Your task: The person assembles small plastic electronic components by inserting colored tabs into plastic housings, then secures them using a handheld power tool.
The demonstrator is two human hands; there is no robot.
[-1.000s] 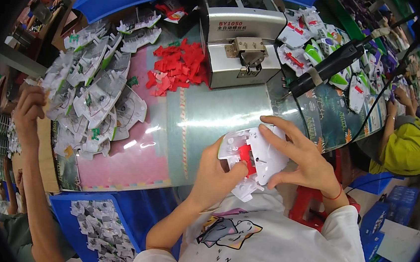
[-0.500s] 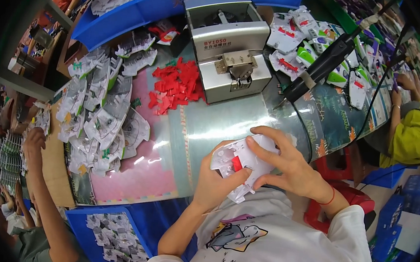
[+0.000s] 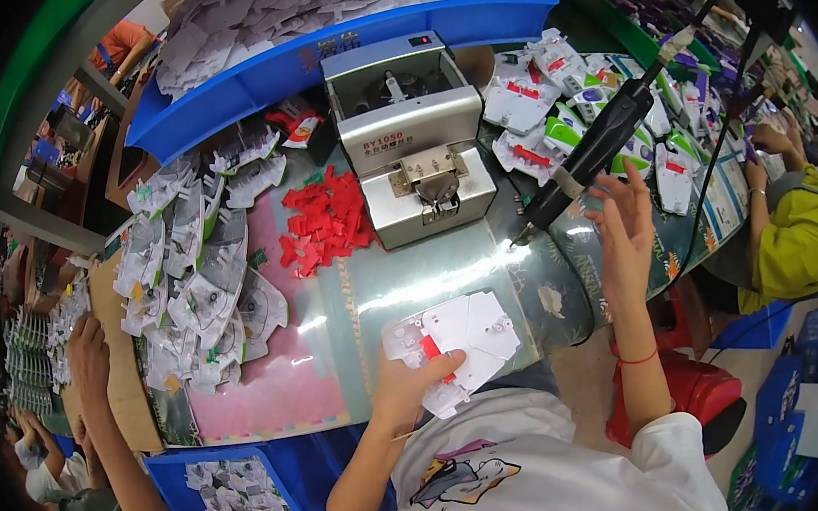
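Observation:
My left hand (image 3: 401, 389) grips a white plastic shell (image 3: 480, 332) over the near edge of the table, its inner side with small posts facing up. The left thumb presses beside a red plastic piece (image 3: 431, 347) set in that shell. My right hand (image 3: 626, 238) is raised with its fingers apart and holds nothing. It is just right of a black electric screwdriver (image 3: 602, 136), which hangs tip down on its cable; I see a small gap between them.
A silver screw feeder (image 3: 428, 150) stands mid-table beside loose red pieces (image 3: 326, 224). Piled shells (image 3: 207, 286) lie left, and assembled white-green ones (image 3: 561, 133) lie back right. A blue bin (image 3: 281, 53) holds white parts. Co-workers sit at right (image 3: 804, 241) and reach in at left (image 3: 109, 404).
My right hand has let go of the white shell and moved up and right toward the screwdriver. The left hand keeps the shell. The whole view has shifted somewhat.

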